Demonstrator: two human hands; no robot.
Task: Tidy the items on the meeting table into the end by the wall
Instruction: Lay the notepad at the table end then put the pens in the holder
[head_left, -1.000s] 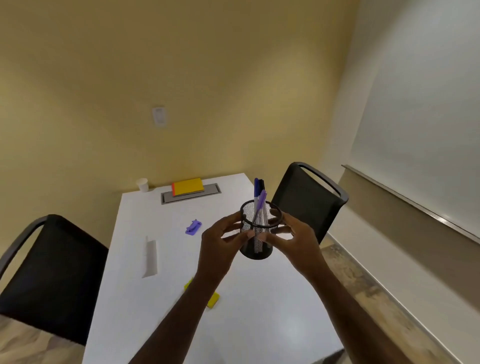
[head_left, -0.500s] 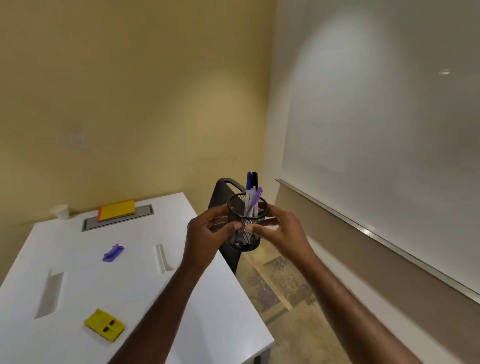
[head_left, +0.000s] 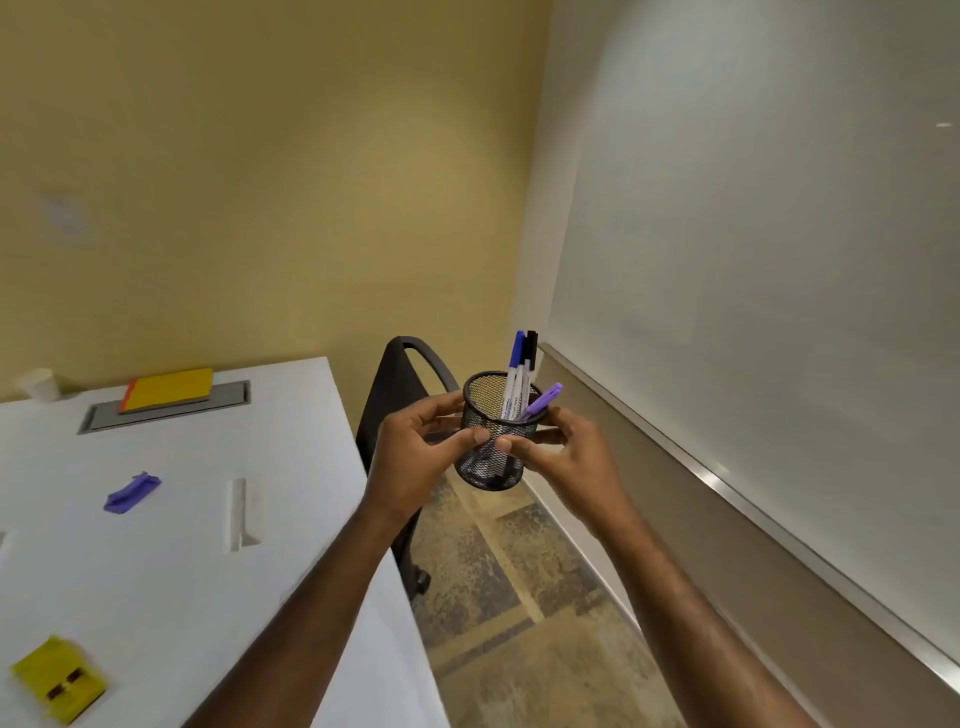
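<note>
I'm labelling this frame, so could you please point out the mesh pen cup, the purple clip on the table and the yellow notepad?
mesh pen cup (head_left: 493, 447): head view, on its black mesh side wall.
purple clip (head_left: 131, 492): head view, on its middle.
yellow notepad (head_left: 169, 389): head view, on its yellow cover.

Pen holder held off the table's right edge, above the floor, between left hand and right hand, pens stood inside it, chair placed behind, table to the left, notepad laid at its far end, cup set left of that.
</note>
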